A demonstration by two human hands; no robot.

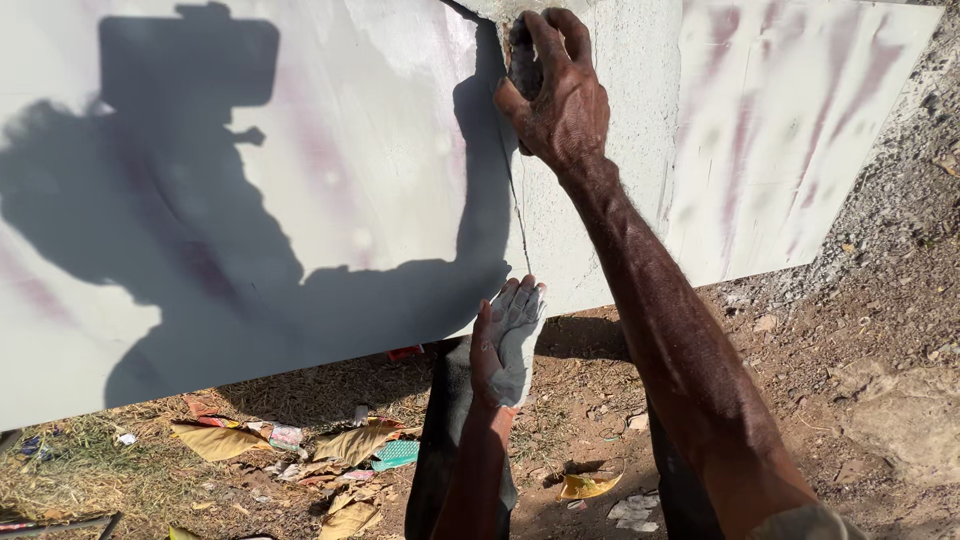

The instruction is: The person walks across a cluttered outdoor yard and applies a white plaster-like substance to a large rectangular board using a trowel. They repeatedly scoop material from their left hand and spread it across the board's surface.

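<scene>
The right hand [555, 90] is raised high, the arm stretched up and away from the body, long and nearly straight from the elbow at the bottom right to the wrist near the top of the view. Its grip is clenched around a dark grey lump [522, 62], fingers curled over the top of it and the thumb pressed along the side, and the lump is pushed against the pale panel [330, 160] at a vertical crack [515, 215] that runs down the surface. A rough grey filled strip [610, 190] lies just to the right of that crack, under and beside the hand.

The left hand [505, 340] sits much lower, at the bottom edge of the panel, directly under the crack. Its palm is turned up and coated in grey paste, the fingers loosely spread and pointing up toward the panel's edge, touching or almost touching it; the grip is released, holding nothing that can be made out beyond the smear on the skin. The left forearm rises nearly straight from the bottom of the view.

A dark shadow of the person falls across the left of the panel. Below, bare brown ground [800, 350] carries dry leaves and scraps of litter [300, 445]
</scene>
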